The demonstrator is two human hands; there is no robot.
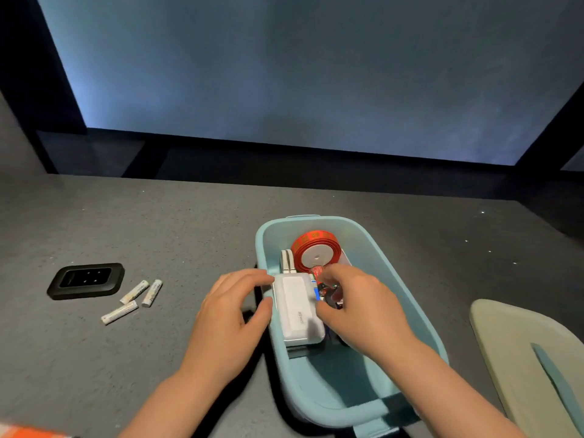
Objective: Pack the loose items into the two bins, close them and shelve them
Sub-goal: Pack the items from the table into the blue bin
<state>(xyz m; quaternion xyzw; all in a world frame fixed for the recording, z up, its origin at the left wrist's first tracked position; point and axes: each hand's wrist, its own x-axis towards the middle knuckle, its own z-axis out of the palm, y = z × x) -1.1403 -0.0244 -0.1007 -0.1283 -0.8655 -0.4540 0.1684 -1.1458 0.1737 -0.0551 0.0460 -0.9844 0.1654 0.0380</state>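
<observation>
Both hands, the left hand and right hand, pinched the white power bank by its long edges over the blue bin; it looked rigid, smooth, probably slippery and fairly heavy.

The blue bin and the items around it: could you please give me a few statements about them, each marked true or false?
1. Three batteries lie loose on the table, outside the blue bin. True.
2. The red ribbon spool lies on the table beside the bin. False: it sits inside the bin, at its far end.
3. Both the left hand and the right hand grip the white power bank over the bin. True.
4. The black device is already packed in the bin. False: it lies on the table, left of the batteries.
5. The bin's lid is on. False: the bin is open, and a pale green lid lies to its right.
</observation>
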